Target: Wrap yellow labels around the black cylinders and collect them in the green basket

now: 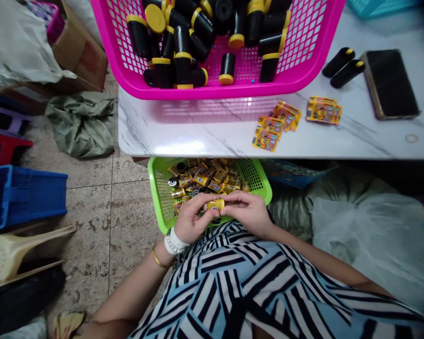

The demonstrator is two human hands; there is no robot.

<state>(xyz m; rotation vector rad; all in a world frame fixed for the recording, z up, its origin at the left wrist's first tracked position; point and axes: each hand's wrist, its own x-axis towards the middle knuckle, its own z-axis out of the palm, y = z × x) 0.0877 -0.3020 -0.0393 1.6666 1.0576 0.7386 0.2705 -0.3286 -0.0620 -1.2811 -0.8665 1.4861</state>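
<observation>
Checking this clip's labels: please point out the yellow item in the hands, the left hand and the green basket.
yellow item (215,205): head view, on its yellow label
left hand (194,219): head view, on the back of the hand
green basket (159,162): head view, on the rim's far left corner

- Reference: the left hand (194,217) and right hand (249,213) are closed together on a yellow packet (215,205); 12 o'clock points forward from them.
- 12 o'clock, low: a green plastic basket (158,200) lies directly beneath the hands; its heaped packets (205,179) obstruct downward travel.
- 12 o'clock, high: the marble table edge (212,153) covers the basket's far rim and limits forward reach.
- 3 o'clock: a grey-green fabric bundle (293,209) stands near the right hand, with a translucent plastic bag (374,245) beyond it.
- 6 o'clock: the person's striped garment (233,278) bounds rearward travel.
- 9 o'clock: a passage runs over the tile floor (92,221) as far as a blue plastic crate (31,197).
- 10 o'clock: a crumpled green sack (81,125) narrows the passage beside the table.
</observation>
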